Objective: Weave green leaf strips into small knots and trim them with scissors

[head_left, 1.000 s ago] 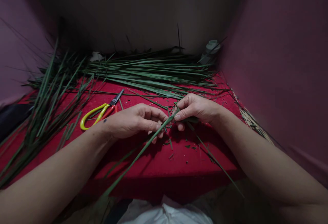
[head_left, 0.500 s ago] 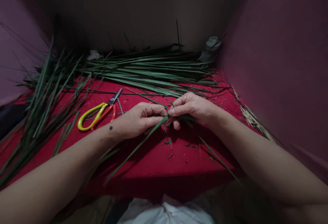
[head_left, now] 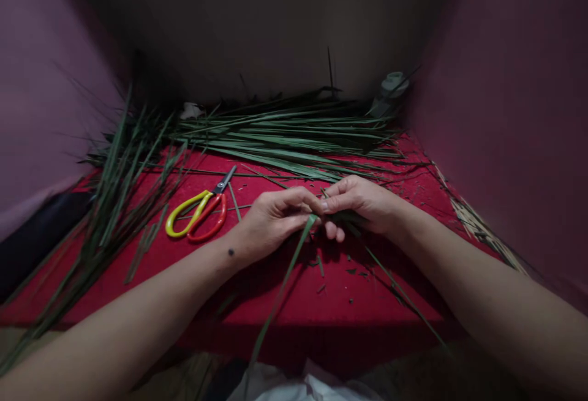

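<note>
Over the red-covered table, my left hand [head_left: 288, 214] and my right hand [head_left: 361, 203] meet with their fingertips close together. Both pinch long green leaf strips where the strips cross. One leaf strip [head_left: 285, 288] hangs from the left fingertips down past the table's front edge. Another thin strip [head_left: 399, 288] trails from beneath the right hand toward the lower right. Fingers hide the spot where the strips come together. Left of my left hand lie scissors [head_left: 202, 208] with one yellow and one red handle, blades pointing away.
A pile of long green leaves [head_left: 285, 138] spans the back of the red table [head_left: 285, 303]. More leaves [head_left: 110, 205] lie along the left side. A pale bottle [head_left: 390, 92] stands at the back right corner. Thin pale sticks [head_left: 489, 232] line the right edge. Leaf scraps are scattered under my hands.
The view has shifted, so the table's things appear farther right. The strip at my left fingertips now hangs more steeply, and my left fingers have closed over the crossing.
</note>
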{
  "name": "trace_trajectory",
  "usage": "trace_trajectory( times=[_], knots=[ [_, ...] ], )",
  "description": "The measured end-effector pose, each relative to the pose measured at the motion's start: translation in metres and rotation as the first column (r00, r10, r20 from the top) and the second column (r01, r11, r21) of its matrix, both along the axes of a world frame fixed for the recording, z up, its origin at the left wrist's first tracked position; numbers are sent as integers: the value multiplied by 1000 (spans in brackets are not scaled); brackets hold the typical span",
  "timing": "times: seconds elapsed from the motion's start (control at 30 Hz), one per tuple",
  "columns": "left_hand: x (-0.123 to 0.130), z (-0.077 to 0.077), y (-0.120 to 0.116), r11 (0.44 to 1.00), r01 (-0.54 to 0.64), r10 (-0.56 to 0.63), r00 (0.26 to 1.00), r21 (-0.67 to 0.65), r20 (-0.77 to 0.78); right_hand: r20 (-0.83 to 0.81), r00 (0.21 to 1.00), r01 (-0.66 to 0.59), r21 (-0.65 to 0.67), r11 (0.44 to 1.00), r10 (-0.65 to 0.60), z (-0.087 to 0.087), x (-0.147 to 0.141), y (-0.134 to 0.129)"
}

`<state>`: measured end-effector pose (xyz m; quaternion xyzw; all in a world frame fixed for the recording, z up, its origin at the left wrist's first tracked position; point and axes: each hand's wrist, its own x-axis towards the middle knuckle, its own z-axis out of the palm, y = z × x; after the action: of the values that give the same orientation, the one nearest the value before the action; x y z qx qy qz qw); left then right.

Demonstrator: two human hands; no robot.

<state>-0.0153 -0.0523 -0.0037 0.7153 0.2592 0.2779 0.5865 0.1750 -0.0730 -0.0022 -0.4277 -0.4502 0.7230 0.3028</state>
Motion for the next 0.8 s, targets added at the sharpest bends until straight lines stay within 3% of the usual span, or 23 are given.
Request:
trace_trajectory(
  times=[0.4, 0.8],
  knots=[
    [-1, 1, 0, 992, 34, -31, 999, -119, 25, 42, 998, 39, -24, 999, -38, -2, -5, -1],
    [-7, 4, 5, 999, 49, -49, 999, -2, -20, -76, 996, -49, 20, 999, 51, -3, 3, 0]
  ],
)
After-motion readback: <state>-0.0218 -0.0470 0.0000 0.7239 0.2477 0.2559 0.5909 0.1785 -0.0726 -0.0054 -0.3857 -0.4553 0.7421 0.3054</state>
